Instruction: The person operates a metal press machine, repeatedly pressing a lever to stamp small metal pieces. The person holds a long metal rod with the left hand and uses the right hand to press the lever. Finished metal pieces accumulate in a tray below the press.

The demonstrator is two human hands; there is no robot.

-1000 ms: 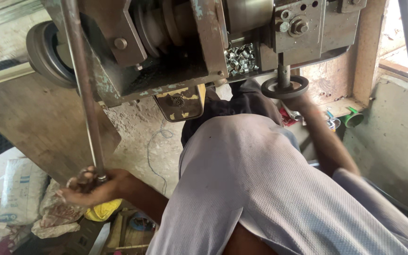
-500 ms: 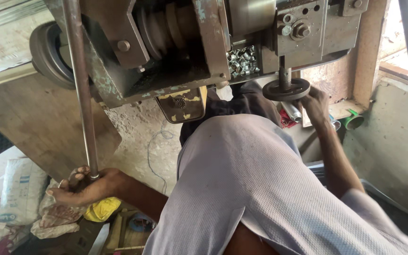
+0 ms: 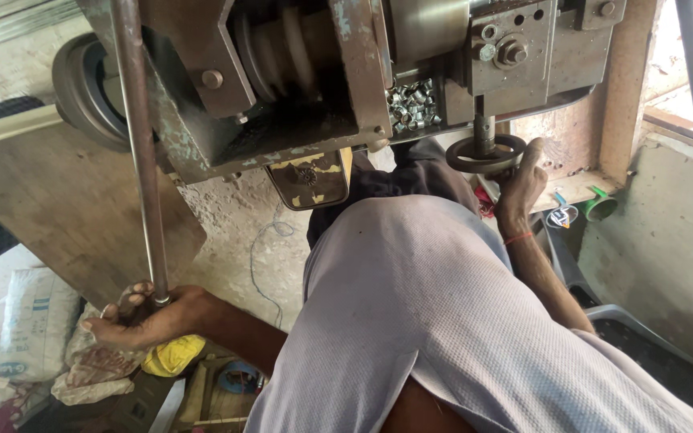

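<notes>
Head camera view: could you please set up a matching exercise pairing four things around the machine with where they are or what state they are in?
Things:
1. left hand
2. right hand
3. small metal parts
4. yellow cloth

Places or states:
A. heaped in a recess of the machine body
B. closed around the lower end of the long metal lever
C. lying low down, just beside the left hand
D. resting against the round black handwheel

Pairs: 1-B, 2-D, 3-A, 4-C
</notes>
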